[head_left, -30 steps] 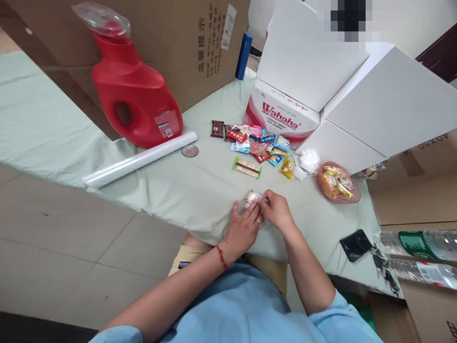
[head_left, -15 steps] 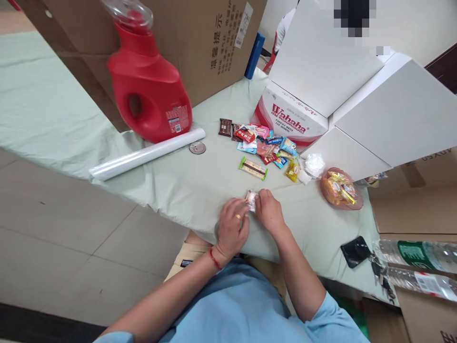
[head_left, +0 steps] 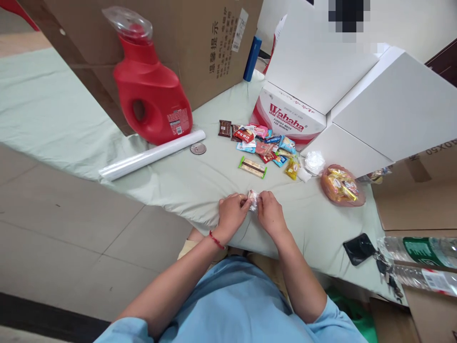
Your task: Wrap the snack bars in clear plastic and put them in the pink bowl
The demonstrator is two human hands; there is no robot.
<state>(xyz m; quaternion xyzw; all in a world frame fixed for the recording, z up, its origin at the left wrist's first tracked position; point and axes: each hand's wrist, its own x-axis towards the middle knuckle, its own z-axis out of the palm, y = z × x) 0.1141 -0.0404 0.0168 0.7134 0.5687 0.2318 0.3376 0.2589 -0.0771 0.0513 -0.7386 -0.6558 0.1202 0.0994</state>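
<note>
A small snack in clear, shiny wrap (head_left: 253, 200) lies at the near edge of the cloth-covered table, between my hands. My left hand (head_left: 232, 208) pinches its left side, thumb and fingers closed. On the opposite side, the fingers of my right hand (head_left: 270, 209) are closed on its edge. Just beyond it lies a bar in a green-ended wrapper (head_left: 252, 167), touched by neither hand. Farther back is a loose pile of small wrapped snacks (head_left: 263, 145) in several colours. What exactly is inside the clear wrap is too small to make out.
A red detergent bottle (head_left: 153, 90), a plastic-film roll (head_left: 153, 155) and a round metal disc (head_left: 198, 148) are at left. A Wahaba-style white carton (head_left: 285, 114) stands behind the snacks. At right are a pink bowl (head_left: 326, 188), a black case (head_left: 358, 248) with keys and water bottles (head_left: 423, 251).
My left hand has closed in on the left side of the wrapped snack, its fingers now pinching rather than spread. My right hand stays at the snack. The view has shifted slightly.
</note>
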